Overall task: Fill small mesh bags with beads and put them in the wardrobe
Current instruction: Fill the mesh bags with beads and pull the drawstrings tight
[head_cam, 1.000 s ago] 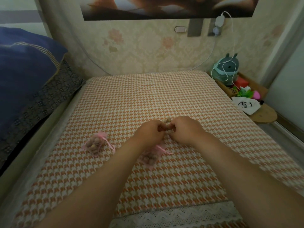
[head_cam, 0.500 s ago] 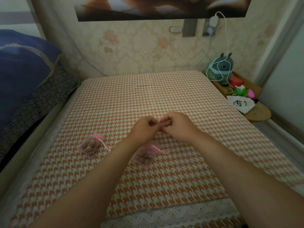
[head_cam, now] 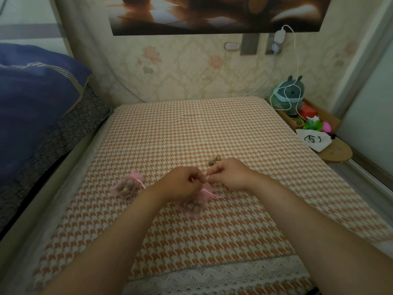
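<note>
The small pale thing (head_cam: 207, 177) pinched between the fingers (head_cam: 217, 170) of both hands is too tiny to identify. The left hand (head_cam: 182, 184) covers the top of a pink mesh bag (head_cam: 194, 206); the right hand (head_cam: 231, 174) hides part of the loose beads (head_cam: 213, 161).

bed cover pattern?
The bed cover is orange-and-cream houndstooth; it shows best in the head view.

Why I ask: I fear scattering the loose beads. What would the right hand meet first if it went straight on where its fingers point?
Probably the left hand: the right hand points leftward at it, nearly touching. The loose beads lie beyond, off that line, though depth is unclear.
</note>
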A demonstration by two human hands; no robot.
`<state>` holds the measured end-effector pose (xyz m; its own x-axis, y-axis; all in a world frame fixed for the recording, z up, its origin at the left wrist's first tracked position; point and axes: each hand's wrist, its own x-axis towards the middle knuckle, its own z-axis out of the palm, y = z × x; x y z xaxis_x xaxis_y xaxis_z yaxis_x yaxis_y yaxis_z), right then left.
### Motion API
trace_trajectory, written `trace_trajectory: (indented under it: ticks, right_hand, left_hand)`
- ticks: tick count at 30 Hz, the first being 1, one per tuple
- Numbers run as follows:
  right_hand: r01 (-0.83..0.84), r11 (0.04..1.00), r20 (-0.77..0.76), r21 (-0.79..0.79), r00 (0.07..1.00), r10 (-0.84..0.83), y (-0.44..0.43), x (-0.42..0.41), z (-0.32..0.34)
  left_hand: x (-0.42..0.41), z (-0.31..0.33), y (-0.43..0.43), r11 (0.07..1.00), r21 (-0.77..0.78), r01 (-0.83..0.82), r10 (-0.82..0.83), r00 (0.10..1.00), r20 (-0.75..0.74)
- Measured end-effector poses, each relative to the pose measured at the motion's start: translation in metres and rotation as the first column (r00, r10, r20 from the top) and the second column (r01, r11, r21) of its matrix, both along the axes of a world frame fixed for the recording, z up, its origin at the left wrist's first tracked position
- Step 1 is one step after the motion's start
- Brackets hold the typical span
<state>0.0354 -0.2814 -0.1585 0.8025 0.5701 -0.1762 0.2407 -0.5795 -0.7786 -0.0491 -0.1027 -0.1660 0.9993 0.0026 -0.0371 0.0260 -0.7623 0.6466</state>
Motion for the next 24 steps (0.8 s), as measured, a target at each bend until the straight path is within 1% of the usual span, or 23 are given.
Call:
trace_trajectory:
  ticks: [3,5,8,12,14,17,21,24]
  right_hand:
    - [0.000,1.000,-0.078,0.014,0.997,0.001,0.004,-0.005,0.003]
    - [0.003,1.000,-0.097,0.026,0.995,-0.001,0.005,-0.008,0.005]
    - [-0.001,0.999,-0.093,0.051,0.996,0.006,0.006,-0.010,0.008]
    - [-0.002,0.997,-0.126,0.081,0.992,0.012,0.005,-0.010,0.013]
    - [-0.018,0.998,-0.143,0.055,0.989,0.025,0.004,-0.010,0.014]
    - [-0.068,0.997,-0.157,0.025,0.985,0.071,0.003,-0.012,0.017]
    - [-0.129,0.991,-0.113,-0.034,0.986,0.124,0.003,-0.016,0.022]
    - [-0.202,0.975,-0.077,-0.095,0.978,0.195,0.003,-0.018,0.024]
  left_hand:
    - [0.000,0.003,-0.002,1.000,0.019,0.017,-0.017,1.000,0.012]
    - [0.001,0.007,-0.001,0.999,0.005,0.035,-0.035,0.999,0.002]
    - [-0.002,0.010,0.001,0.998,-0.040,0.049,-0.049,0.999,0.008]
    - [-0.005,0.012,0.005,0.991,-0.133,-0.005,0.009,1.000,0.029]
    - [-0.005,0.013,0.006,0.989,-0.150,-0.020,0.025,0.999,0.030]
    - [-0.006,0.015,0.005,0.990,-0.142,-0.004,0.006,1.000,0.013]
    - [-0.005,0.016,0.005,0.993,-0.117,0.003,-0.002,1.000,0.009]
    - [-0.006,0.018,0.006,0.997,-0.076,-0.003,0.004,1.000,0.004]
